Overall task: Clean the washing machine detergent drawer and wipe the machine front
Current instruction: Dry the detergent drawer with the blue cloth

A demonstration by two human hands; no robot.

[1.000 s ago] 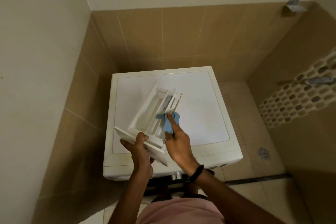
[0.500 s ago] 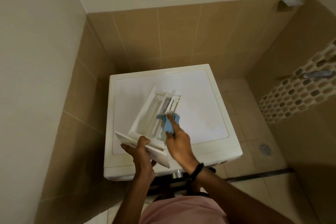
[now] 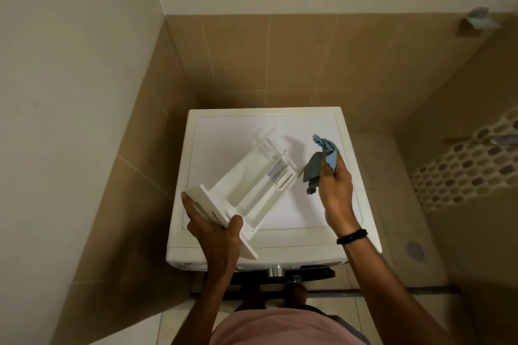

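Washer's jammed in a tiled corner, wall tight on the left, open floor off to the right. Left hand (image 3: 215,235) is wrapped around the front panel of the detergent drawer (image 3: 252,176), held tilted over the washing machine (image 3: 316,221) top. Right hand (image 3: 335,190) pinches the blue cloth (image 3: 322,159), which was down inside the drawer a second ago and is now lifted clear to its right.

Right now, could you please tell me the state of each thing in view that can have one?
Detergent drawer: pulled out of the machine, held tilted over its top.
Left hand: grip closed on the drawer's front panel.
Right hand: grip closed on the blue cloth, clear of the drawer.
Blue cloth: bunched, lifted off the drawer.
Washing machine: top bare apart from the drawer above it.
Floor drain: covered by its grate.
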